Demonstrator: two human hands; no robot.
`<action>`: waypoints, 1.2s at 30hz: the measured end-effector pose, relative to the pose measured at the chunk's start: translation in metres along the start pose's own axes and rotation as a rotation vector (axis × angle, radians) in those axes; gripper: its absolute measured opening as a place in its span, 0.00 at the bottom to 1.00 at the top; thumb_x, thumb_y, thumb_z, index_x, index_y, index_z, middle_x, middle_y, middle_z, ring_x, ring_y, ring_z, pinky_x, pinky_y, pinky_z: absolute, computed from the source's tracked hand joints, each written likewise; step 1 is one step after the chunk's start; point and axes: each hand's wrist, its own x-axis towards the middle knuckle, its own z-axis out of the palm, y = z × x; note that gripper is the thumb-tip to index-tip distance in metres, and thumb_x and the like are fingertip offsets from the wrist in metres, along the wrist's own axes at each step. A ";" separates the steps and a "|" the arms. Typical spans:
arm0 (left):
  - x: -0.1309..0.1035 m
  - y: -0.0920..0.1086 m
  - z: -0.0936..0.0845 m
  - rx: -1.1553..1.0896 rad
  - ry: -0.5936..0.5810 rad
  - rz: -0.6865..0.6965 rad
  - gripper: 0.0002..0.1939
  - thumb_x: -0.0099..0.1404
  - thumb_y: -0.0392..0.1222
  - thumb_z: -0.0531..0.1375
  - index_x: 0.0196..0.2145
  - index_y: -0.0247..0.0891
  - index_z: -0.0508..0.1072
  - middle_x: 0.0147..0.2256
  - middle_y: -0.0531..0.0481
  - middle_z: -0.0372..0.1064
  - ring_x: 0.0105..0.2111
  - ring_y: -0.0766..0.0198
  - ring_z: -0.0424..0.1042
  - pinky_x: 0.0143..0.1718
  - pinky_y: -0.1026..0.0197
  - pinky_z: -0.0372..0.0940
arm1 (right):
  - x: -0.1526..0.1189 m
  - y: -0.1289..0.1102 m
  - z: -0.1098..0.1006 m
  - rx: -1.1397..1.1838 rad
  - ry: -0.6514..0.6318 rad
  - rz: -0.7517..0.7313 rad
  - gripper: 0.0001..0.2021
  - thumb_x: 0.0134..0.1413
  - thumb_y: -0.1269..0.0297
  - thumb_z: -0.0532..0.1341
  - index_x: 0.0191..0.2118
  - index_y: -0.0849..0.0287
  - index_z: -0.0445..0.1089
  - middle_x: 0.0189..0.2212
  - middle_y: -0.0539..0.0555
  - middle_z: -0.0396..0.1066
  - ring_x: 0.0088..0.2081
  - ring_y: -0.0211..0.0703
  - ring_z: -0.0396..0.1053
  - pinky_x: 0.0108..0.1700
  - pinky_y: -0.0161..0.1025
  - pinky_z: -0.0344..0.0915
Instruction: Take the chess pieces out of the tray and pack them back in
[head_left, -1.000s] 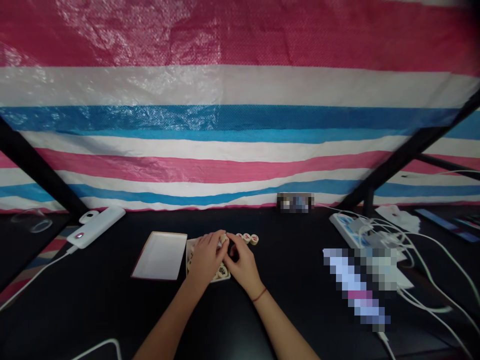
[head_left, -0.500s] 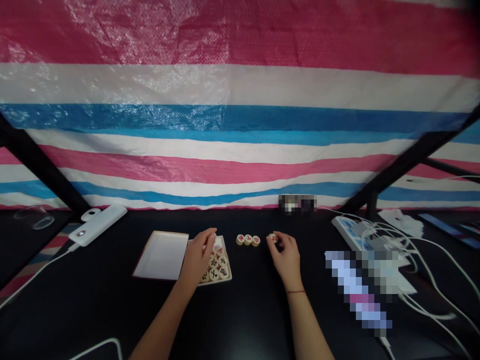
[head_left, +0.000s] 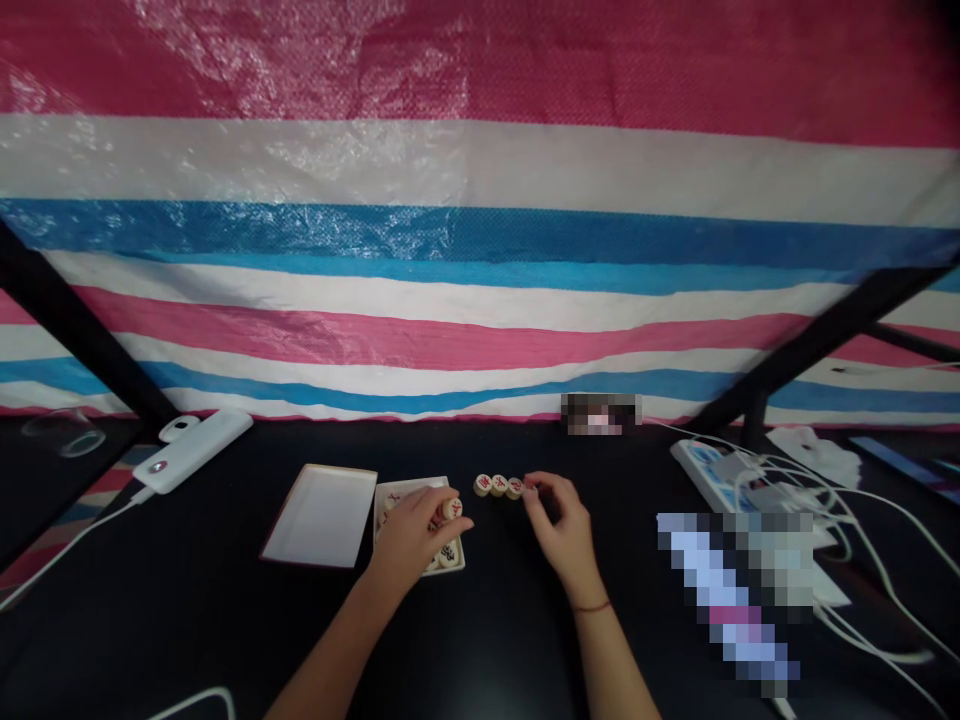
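A shallow white box (head_left: 382, 490) holds several round, cream Chinese chess pieces (head_left: 448, 554) with red or black characters. Over it is my left hand (head_left: 411, 530), with a red-marked Chinese chess piece (head_left: 452, 508) between thumb and fingers. Part of the box is hidden beneath this hand. Three red-marked pieces (head_left: 499, 486) stand in a touching row on the black table, right of the box. At the right end of that row, my right hand (head_left: 561, 520) has its fingertips closed round another piece, mostly covered by the fingers.
The box's lid (head_left: 321, 517) lies left of it, pale inside up. Farther left is a white power bank (head_left: 195, 452) with a cable. A power strip (head_left: 701, 470) with tangled white cables and a blurred-out phone (head_left: 724, 590) lie at right. Striped sheeting (head_left: 480, 340) hangs behind.
My right hand has brought its piece left, up to the row's end. My left hand has shifted right and down over the box, and a piece now shows between its fingertips.
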 end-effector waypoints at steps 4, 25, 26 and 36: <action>-0.006 0.006 0.009 0.057 -0.061 0.130 0.05 0.64 0.41 0.61 0.39 0.42 0.73 0.32 0.52 0.74 0.34 0.60 0.73 0.40 0.59 0.67 | -0.009 -0.041 0.019 0.181 -0.336 -0.070 0.09 0.52 0.62 0.62 0.39 0.57 0.71 0.28 0.50 0.72 0.29 0.39 0.68 0.34 0.36 0.67; -0.004 0.001 0.010 0.129 0.063 0.183 0.12 0.69 0.38 0.52 0.46 0.42 0.72 0.34 0.49 0.75 0.35 0.60 0.74 0.42 0.57 0.68 | 0.002 0.054 -0.007 0.257 0.244 0.542 0.24 0.41 0.50 0.67 0.41 0.64 0.74 0.36 0.62 0.78 0.37 0.53 0.76 0.40 0.46 0.72; -0.004 0.001 0.010 0.131 0.062 0.186 0.12 0.69 0.38 0.52 0.46 0.42 0.72 0.34 0.49 0.75 0.35 0.60 0.74 0.42 0.57 0.68 | 0.002 0.053 -0.006 0.193 0.213 0.503 0.24 0.44 0.50 0.65 0.42 0.64 0.74 0.37 0.62 0.77 0.38 0.53 0.75 0.42 0.48 0.72; -0.002 0.001 0.005 0.179 0.116 0.214 0.11 0.68 0.37 0.52 0.42 0.41 0.74 0.35 0.48 0.76 0.35 0.59 0.75 0.40 0.58 0.67 | 0.003 0.051 0.005 -0.054 -0.195 0.113 0.20 0.58 0.54 0.55 0.52 0.57 0.68 0.51 0.60 0.72 0.60 0.55 0.61 0.60 0.59 0.56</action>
